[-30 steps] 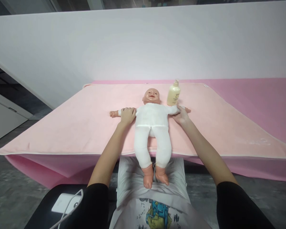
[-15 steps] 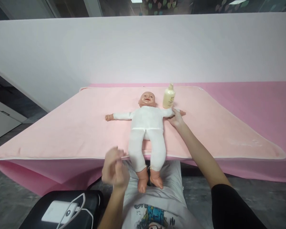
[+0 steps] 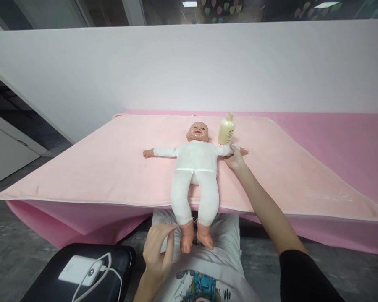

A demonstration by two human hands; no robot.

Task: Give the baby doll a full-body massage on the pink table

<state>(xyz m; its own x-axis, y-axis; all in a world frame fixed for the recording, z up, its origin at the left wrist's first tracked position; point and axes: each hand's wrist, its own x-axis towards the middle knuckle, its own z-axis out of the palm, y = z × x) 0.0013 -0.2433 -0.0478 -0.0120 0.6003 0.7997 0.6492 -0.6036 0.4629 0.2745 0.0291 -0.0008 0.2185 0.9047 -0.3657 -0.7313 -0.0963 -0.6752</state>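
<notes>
A baby doll (image 3: 197, 156) in white cloth lies on its back on a pale pink towel (image 3: 119, 167), arms spread and feet hanging past the near edge. My right hand (image 3: 235, 160) grips the doll's forearm on the right side, thumb over it and the other fingers underneath, mostly hidden. My left hand (image 3: 159, 248) hovers over my lap, left of the doll's feet, with bent fingers, the thumb apart and nothing held. Just beyond the gripped arm stands a pale yellow pump bottle (image 3: 227, 129).
Darker pink cloth (image 3: 340, 147) covers the table under the towel and drapes over its front. A white partition (image 3: 189, 69) rises behind. At lower left, a black seat (image 3: 44, 277) carries a white power bank (image 3: 80, 269) with a white cable.
My left hand has dropped down toward my lap and turned, its fingers loosening. The right hand keeps its hold on the doll's arm. The view has shifted slightly.
</notes>
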